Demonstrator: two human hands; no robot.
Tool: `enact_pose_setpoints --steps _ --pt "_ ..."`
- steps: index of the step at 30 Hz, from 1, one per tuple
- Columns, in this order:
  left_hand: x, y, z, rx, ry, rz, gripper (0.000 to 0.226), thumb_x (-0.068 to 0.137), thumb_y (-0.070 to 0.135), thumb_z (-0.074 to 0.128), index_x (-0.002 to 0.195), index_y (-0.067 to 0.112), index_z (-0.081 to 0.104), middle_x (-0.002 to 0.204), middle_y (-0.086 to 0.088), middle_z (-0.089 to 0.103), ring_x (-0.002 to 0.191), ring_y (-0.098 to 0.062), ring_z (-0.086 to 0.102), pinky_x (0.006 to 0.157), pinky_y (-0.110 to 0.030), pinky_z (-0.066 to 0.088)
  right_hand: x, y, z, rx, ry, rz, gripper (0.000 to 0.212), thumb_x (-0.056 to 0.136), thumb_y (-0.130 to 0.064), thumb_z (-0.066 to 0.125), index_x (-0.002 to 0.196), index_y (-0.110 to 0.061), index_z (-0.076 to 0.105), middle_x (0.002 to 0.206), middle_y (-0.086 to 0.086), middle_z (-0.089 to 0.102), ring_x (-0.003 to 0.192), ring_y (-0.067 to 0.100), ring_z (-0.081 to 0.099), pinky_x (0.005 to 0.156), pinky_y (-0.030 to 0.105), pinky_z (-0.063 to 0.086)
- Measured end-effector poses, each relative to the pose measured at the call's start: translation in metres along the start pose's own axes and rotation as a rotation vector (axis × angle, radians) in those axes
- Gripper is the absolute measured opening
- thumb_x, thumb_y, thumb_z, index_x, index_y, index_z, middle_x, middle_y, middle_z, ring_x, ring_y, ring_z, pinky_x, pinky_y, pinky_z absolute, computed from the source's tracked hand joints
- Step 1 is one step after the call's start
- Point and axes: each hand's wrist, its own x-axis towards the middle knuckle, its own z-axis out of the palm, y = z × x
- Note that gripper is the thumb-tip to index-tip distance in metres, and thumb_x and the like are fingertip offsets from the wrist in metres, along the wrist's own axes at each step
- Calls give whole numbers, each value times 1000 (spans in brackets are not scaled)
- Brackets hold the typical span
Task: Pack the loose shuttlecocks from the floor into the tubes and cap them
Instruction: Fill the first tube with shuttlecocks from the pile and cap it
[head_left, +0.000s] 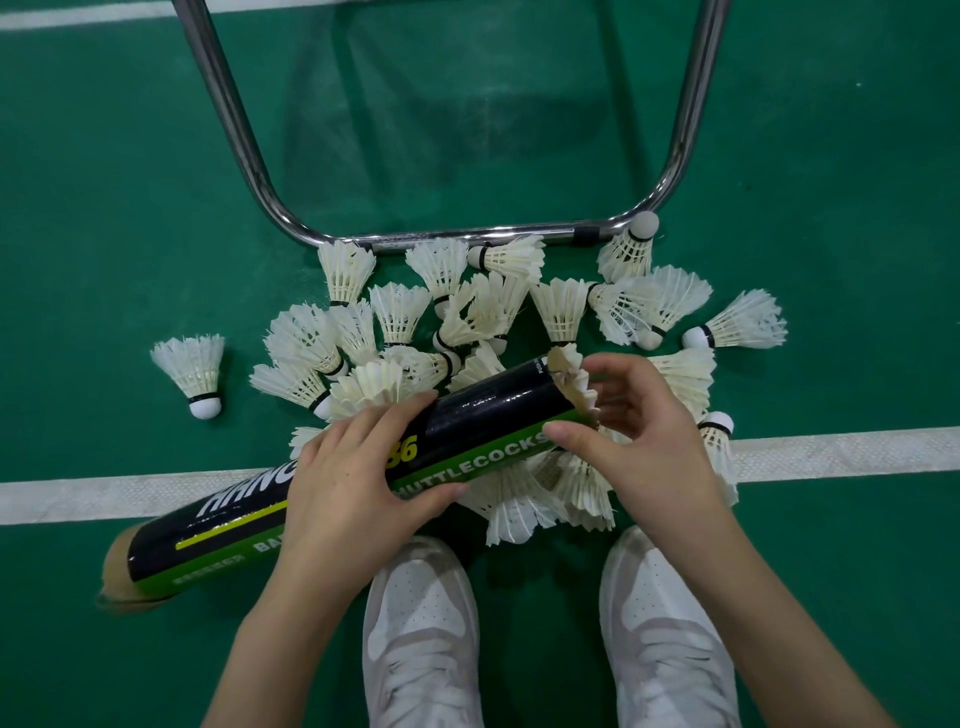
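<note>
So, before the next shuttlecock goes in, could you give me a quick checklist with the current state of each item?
1. Tube held steady: ok, left hand grips its middle.
2. Shuttlecock at the mouth seated: not ok, feathers still stick out by the right hand.
3. Room left inside tube: cannot tell.
4. Loose shuttlecocks within reach: ok, pile lies on the floor ahead.
5. Cap at hand: cannot tell, none visible.

Both hands reach forward — left hand (358, 478) curled in a grip, right hand (634, 431) pinching.
</note>
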Motion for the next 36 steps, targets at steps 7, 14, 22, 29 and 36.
enact_pose_setpoints --steps 7,14,22,29,36 --pt "-2 -1 -1 -15 8 13 75 64 76 44 131 43 39 116 13 58 108 -19 55 90 -39 39 2 1 -1 -24 -30 4 47 69 -9 77 98 -38 54 82 8 58 80 17 56 76 26 47" --pt "0 -1 1 -2 -7 19 76 64 76 44 132 43 39 118 12 57 110 -18 54 93 -39 38 -2 -1 0 49 -165 49 36 83 -5 63 101 -33 50 84 -10 72 83 10 66 89 36 48" --pt "1 1 1 7 12 32 74 65 75 43 131 43 38 114 11 59 107 -21 56 88 -41 41 -1 0 3 6 -147 44 54 71 -11 76 108 -37 46 94 -10 69 90 1 63 79 25 49" --pt "0 0 1 -8 4 37 75 64 75 44 131 42 38 116 12 59 108 -19 55 90 -40 39 0 2 4 40 -135 49 60 68 -5 77 106 -38 44 84 -12 70 78 6 66 77 28 51" --pt "0 1 2 7 7 49 75 64 75 44 131 42 38 115 12 59 107 -20 56 91 -41 39 1 3 3 71 -166 83 56 71 -4 74 105 -36 42 84 -10 72 78 7 66 73 24 51"
